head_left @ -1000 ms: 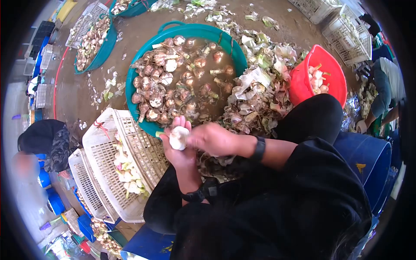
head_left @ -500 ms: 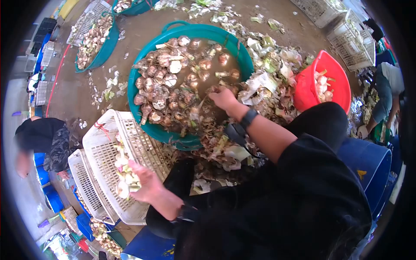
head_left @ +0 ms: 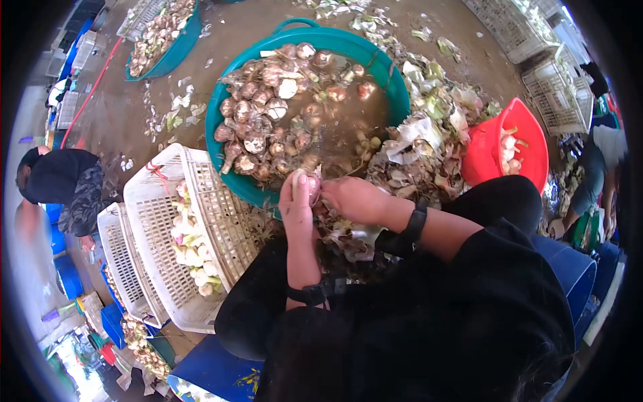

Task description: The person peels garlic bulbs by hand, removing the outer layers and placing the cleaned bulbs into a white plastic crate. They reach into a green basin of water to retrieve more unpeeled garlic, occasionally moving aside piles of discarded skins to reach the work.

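My left hand (head_left: 298, 204) is closed around a garlic bulb (head_left: 313, 189) with purplish skin, just over the near rim of the green tub (head_left: 398, 87). Against the bulb's right side press the curled fingers of my right hand (head_left: 355, 199); whether they also hold a small tool is hidden. Many unpeeled, muddy garlic bulbs (head_left: 258, 110) fill the tub's left side, and brown water (head_left: 348, 130) shows on its right. To the left, a white plastic crate (head_left: 157, 248) holds peeled garlic bulbs (head_left: 194, 251) with pale green stems.
Stripped skins and leaves (head_left: 429, 134) lie heaped right of the tub. A red bucket (head_left: 482, 151) with a few peeled bulbs stands by my knee. Another green tub (head_left: 171, 60) sits back left. One person (head_left: 63, 177) bends at the left, another (head_left: 589, 181) at the right.
My left hand has left the white crate and come to the tub's near rim. My right hand has drawn back from the tub's water. Both now meet at a garlic bulb.
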Available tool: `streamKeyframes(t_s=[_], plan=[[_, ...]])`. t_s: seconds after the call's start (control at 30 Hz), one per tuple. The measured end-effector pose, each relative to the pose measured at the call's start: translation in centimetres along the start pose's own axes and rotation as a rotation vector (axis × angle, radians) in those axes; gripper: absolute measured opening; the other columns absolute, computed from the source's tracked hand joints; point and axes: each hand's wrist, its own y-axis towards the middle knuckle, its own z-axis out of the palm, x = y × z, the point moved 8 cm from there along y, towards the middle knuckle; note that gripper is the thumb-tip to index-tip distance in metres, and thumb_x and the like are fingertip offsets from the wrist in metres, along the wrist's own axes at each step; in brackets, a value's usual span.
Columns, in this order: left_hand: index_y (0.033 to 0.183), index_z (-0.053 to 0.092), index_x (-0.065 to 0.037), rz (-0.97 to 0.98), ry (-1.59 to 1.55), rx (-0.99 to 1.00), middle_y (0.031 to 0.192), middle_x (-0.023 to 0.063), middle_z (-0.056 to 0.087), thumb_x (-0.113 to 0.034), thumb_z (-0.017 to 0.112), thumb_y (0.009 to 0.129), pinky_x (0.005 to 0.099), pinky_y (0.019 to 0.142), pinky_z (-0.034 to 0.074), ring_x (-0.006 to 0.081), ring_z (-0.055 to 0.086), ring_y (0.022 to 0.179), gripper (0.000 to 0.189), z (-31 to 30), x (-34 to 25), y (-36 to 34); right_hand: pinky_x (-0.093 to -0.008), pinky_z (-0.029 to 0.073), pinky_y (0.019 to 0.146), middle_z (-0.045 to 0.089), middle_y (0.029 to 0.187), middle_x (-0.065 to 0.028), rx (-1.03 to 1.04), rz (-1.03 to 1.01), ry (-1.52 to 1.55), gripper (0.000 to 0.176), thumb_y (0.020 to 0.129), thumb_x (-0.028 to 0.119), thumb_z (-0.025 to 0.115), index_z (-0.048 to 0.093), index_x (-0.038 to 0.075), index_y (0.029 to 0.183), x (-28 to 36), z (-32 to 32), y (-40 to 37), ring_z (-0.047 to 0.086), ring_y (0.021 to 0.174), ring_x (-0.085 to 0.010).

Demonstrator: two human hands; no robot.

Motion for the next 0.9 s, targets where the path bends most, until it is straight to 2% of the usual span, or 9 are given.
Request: streamKeyframes(t_s=[0.37, 0.43, 0.53, 0.6, 0.67, 0.73, 0.8, 0.83, 0.9], plan=[[0.098, 0.057, -0.007, -0.232, -0.164, 0.052, 0.082, 0.0018, 0.06, -0.028, 0.055, 0.084, 0.0224, 0.049, 0.041, 0.0077, 0.054, 0.068, 0.026, -1.5, 1.2, -1.2, -0.037, 0.05, 0.058, 0.062, 0.068, -0.0146, 0.003, 0.222, -0.006, 0.026, 0.08, 0.02, 0.046, 0.062, 0.001, 0.074, -0.6, 1.4, 0.6, 0.062, 0.059, -0.0282], [0.103, 0.055, -0.009, -0.311, -0.345, 0.014, 0.087, 0.0017, 0.059, -0.038, 0.054, 0.081, 0.0223, 0.051, 0.04, 0.0093, 0.054, 0.071, 0.037, -1.2, 1.7, -1.6, -0.0321, 0.05, 0.055, 0.062, 0.072, -0.01, 0.054, 0.692, 1.077, 0.03, 0.085, 0.022, 0.042, 0.061, 0.001, 0.079, -3.0, 4.4, -0.9, 0.059, 0.056, -0.0225], [0.11, 0.052, -0.007, -0.077, -0.218, 0.271, 0.095, 0.0037, 0.058, -0.039, 0.053, 0.079, 0.0252, 0.057, 0.043, 0.012, 0.055, 0.077, 0.045, -0.6, -0.9, -1.3, -0.0284, 0.049, 0.054, 0.061, 0.075, -0.0056, 0.064, 0.691, 1.428, 0.032, 0.089, 0.026, 0.041, 0.06, 0.001, 0.08, -1.4, 4.2, -1.6, 0.056, 0.058, -0.0193], [0.115, 0.048, -0.001, -0.109, -0.16, 0.244, 0.1, 0.0064, 0.057, -0.039, 0.046, 0.084, 0.0285, 0.067, 0.046, 0.0157, 0.056, 0.081, 0.049, -1.0, -0.9, -0.9, -0.0325, 0.047, 0.053, 0.06, 0.07, -0.0106, 0.049, 0.653, 1.376, 0.03, 0.087, 0.026, 0.048, 0.058, 0.0, 0.077, -0.7, 2.8, -2.0, 0.056, 0.061, -0.0196], [0.116, 0.048, 0.0, -0.247, 0.02, 0.328, 0.102, 0.0076, 0.056, -0.033, 0.051, 0.084, 0.027, 0.068, 0.046, 0.0173, 0.056, 0.083, 0.045, -1.1, -0.2, -1.2, -0.0374, 0.044, 0.054, 0.054, 0.064, -0.0148, -0.153, 0.377, 0.536, 0.026, 0.084, 0.024, 0.054, 0.057, -0.001, 0.077, -0.7, -0.8, -1.8, 0.056, 0.059, -0.0182], [0.117, 0.048, -0.001, -0.355, 0.391, 0.346, 0.104, 0.0092, 0.056, -0.019, 0.061, 0.08, 0.0268, 0.075, 0.045, 0.0175, 0.056, 0.088, 0.044, -0.6, 0.3, -2.1, -0.0402, 0.042, 0.055, 0.049, 0.063, -0.0177, -0.302, 0.23, 0.411, 0.022, 0.081, 0.022, 0.057, 0.058, -0.001, 0.081, -0.8, -1.6, -1.9, 0.055, 0.056, -0.0185], [0.12, 0.046, 0.001, 0.275, 0.59, 0.447, 0.107, 0.0102, 0.055, -0.006, 0.065, 0.073, 0.0277, 0.08, 0.044, 0.0182, 0.054, 0.094, 0.052, 2.4, -3.5, -3.5, -0.0363, 0.043, 0.053, 0.055, 0.065, -0.0136, -0.164, 0.498, 0.577, 0.022, 0.082, 0.02, 0.057, 0.06, -0.002, 0.082, -4.0, 0.0, -2.1, 0.054, 0.054, -0.017], [0.124, 0.041, 0.002, 0.444, 0.549, 0.416, 0.113, 0.012, 0.051, -0.005, 0.067, 0.069, 0.0294, 0.086, 0.042, 0.0185, 0.051, 0.101, 0.061, 3.5, -5.1, -5.0, -0.0312, 0.043, 0.051, 0.06, 0.066, -0.0073, -0.161, 0.723, 1.15, 0.023, 0.082, 0.019, 0.058, 0.062, -0.003, 0.078, -5.6, 2.3, -2.6, 0.054, 0.055, -0.0136], [0.124, 0.043, 0.001, 0.332, 0.438, 0.462, 0.116, 0.0134, 0.048, -0.004, 0.067, 0.068, 0.03, 0.087, 0.041, 0.0204, 0.049, 0.104, 0.061, 3.6, -4.4, -5.4, -0.029, 0.043, 0.049, 0.06, 0.066, -0.0048, -0.114, 0.713, 1.183, 0.023, 0.083, 0.018, 0.057, 0.062, -0.003, 0.076, -5.6, 1.5, -2.6, 0.054, 0.056, -0.0121]])
